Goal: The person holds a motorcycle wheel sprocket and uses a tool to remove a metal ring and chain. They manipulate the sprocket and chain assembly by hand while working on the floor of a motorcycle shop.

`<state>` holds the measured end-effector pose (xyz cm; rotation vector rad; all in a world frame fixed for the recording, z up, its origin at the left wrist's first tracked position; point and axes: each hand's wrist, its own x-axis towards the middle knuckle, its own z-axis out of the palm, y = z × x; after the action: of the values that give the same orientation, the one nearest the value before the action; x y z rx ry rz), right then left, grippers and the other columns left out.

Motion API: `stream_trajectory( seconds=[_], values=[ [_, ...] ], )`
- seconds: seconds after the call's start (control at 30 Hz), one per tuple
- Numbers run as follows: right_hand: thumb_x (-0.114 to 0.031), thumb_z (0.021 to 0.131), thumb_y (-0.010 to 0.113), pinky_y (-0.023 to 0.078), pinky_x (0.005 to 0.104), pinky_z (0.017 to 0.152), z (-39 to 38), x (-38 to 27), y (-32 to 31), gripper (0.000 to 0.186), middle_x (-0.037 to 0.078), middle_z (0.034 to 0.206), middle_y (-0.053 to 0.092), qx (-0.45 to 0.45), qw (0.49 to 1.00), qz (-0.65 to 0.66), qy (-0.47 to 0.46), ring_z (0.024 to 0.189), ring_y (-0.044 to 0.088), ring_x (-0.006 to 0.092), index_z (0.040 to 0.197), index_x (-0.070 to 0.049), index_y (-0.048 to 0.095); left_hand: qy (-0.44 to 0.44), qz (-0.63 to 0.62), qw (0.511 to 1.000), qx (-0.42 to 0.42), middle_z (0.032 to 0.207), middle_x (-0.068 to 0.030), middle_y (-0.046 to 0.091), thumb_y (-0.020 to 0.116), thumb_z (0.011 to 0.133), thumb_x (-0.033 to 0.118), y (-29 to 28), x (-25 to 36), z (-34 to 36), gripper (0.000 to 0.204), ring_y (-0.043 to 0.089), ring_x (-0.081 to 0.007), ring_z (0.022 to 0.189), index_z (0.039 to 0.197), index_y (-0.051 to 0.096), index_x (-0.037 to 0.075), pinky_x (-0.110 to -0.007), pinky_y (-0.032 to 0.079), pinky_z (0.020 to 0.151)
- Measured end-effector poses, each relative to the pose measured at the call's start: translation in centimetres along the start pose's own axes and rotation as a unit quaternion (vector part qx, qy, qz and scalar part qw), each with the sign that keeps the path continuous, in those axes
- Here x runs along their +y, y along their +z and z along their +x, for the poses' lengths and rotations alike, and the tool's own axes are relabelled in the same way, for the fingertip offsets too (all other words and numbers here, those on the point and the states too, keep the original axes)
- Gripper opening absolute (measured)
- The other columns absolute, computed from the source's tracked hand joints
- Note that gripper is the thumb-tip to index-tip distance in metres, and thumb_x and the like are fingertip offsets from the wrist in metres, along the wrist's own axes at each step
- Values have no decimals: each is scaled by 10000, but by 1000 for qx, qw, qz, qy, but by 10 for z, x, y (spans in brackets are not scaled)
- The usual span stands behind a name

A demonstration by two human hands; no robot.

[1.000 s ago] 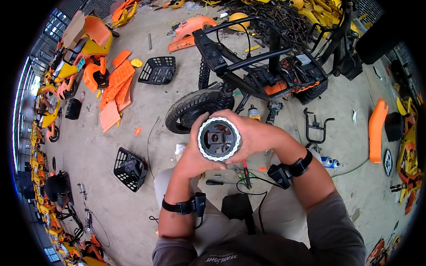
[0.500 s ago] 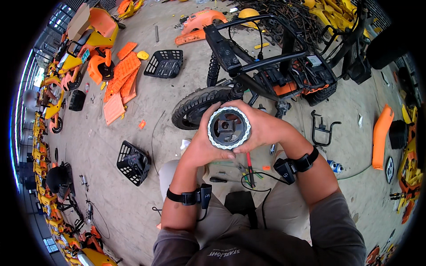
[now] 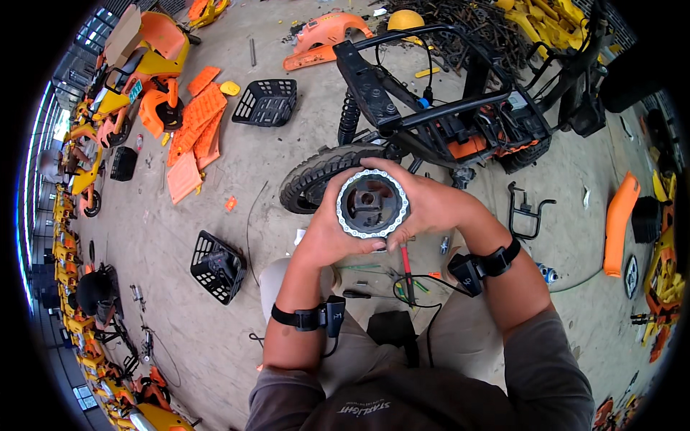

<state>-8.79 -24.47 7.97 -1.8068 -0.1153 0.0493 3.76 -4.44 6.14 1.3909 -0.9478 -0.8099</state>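
You grasp the round dark part (image 3: 369, 202) between your left hand (image 3: 325, 228) and right hand (image 3: 422, 207), thumbs near each other at its lower edge, holding it up over the floor (image 3: 158, 258). Its silver chain-like ring (image 3: 344, 225) already sits around the rim; how firmly it is fixed, you cannot tell. The part is not fitted on the bare black frame (image 3: 370, 86), whose rear wheel (image 3: 305, 174) is on. The screwdriver (image 3: 358, 294) lies unused.

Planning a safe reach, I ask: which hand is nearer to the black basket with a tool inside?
Left. The left hand is to the right of the basket; the right hand is farther right, beyond the round part.
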Motion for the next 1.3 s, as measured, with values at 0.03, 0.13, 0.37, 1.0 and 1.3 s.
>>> stream_trajectory(
  seconds=[0.03, 0.13, 0.37, 1.0, 1.3],
  values=[
    [-319, 536, 1002, 428, 408, 1081, 0, -1, -3, 1360, 191, 1397, 552, -1, 1000, -2, 11, 1305, 542, 297, 1578, -69, 164, 7, 18, 1000, 6, 1374, -125, 543, 1001, 502, 216, 1, 2, 3, 1176, 525, -239, 1292, 1474, 362, 39, -381, 404, 1115],
    [-301, 541, 1003, 420, 405, 1090, 7, 4, -3, 1355, 184, 1409, 543, -5, 1000, 13, 8, 1316, 529, 284, 1579, -68, 163, 15, 43, 999, 15, 1347, -124, 562, 995, 500, 248, -5, 1, 7, 1153, 548, -236, 1264, 1456, 387, 37, -378, 422, 1095],
    [-360, 580, 989, 419, 401, 1091, 18, 9, -4, 1325, 210, 1397, 550, 3, 999, 30, -27, 1307, 539, 304, 1567, -43, 163, 15, 50, 998, 27, 1299, -129, 603, 977, 508, 314, -13, 2, 15, 1114, 587, -241, 1220, 1432, 423, 33, -377, 450, 1065],
    [-311, 600, 987, 415, 394, 1095, 5, -3, 14, 1327, 163, 1414, 546, -31, 997, 51, -57, 1318, 528, 260, 1575, -51, 126, 13, 54, 996, 76, 1323, -156, 561, 988, 494, 405, 0, 11, -18, 1176, 568, -254, 1222, 1423, 401, -13, -394, 453, 1067],
    [-197, 735, 883, 491, 383, 996, -15, -14, 29, 968, 145, 1331, 635, 16, 997, 49, -58, 1212, 609, 240, 1547, -86, 368, 93, 152, 971, 158, 1326, -179, 526, 953, 580, 427, 8, 0, -52, 1161, 571, -279, 1212, 1444, 322, -24, -413, 466, 1051]
  ],
)
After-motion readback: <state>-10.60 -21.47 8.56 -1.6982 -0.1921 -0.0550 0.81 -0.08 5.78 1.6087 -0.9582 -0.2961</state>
